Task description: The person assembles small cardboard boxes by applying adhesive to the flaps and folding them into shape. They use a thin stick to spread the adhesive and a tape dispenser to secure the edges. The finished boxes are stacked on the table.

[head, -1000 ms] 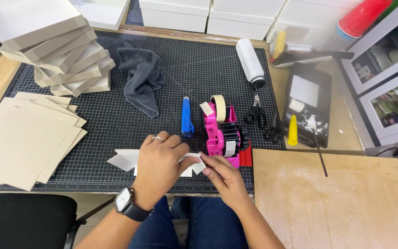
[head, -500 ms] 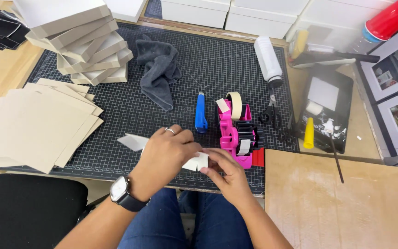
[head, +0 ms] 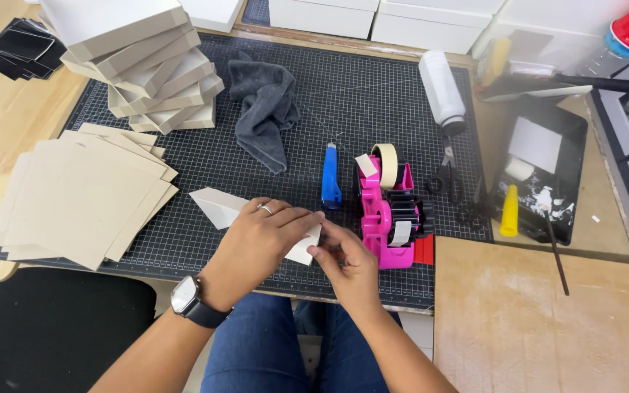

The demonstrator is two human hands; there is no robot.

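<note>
My left hand [head: 260, 244], with a ring and a wristwatch, lies over a folded piece of white card [head: 221, 206] on the black cutting mat [head: 343, 109] and grips its right part. My right hand [head: 349, 263] pinches the card's right corner near the mat's front edge. Just right of my hands stands a pink tape dispenser [head: 387, 211] with a beige tape roll. A blue utility knife [head: 330, 176] lies behind my fingers.
A fan of flat beige cardboard sheets [head: 81, 196] lies at the left. Stacked shallow boxes [head: 140, 62] and a grey cloth [head: 267, 109] sit at the back. Scissors [head: 447, 175], a white bottle [head: 442, 87], a black tray [head: 540, 171] and a wooden board [head: 547, 320] are at the right.
The view has shifted a little. Both hands stay on the white card and my right fingers have worked along its right corner.
</note>
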